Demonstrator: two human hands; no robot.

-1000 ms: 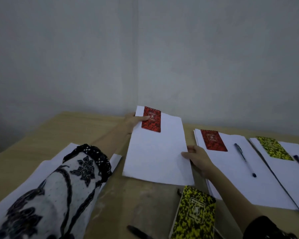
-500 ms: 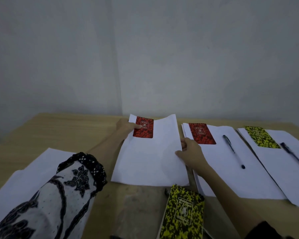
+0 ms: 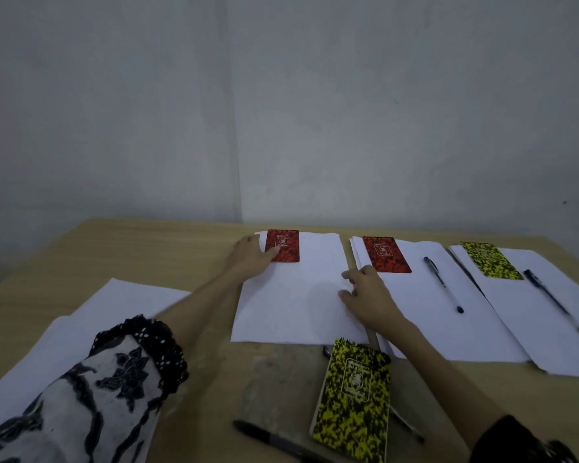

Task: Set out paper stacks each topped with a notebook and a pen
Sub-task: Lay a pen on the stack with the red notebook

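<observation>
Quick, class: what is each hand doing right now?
Left hand: open, fingertips on red notebook.
Right hand: open, flat on paper stack.

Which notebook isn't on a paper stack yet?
The near yellow notebook: it lies on the bare table by the front edge. The two red ones and the far yellow one each sit on white paper.
</observation>
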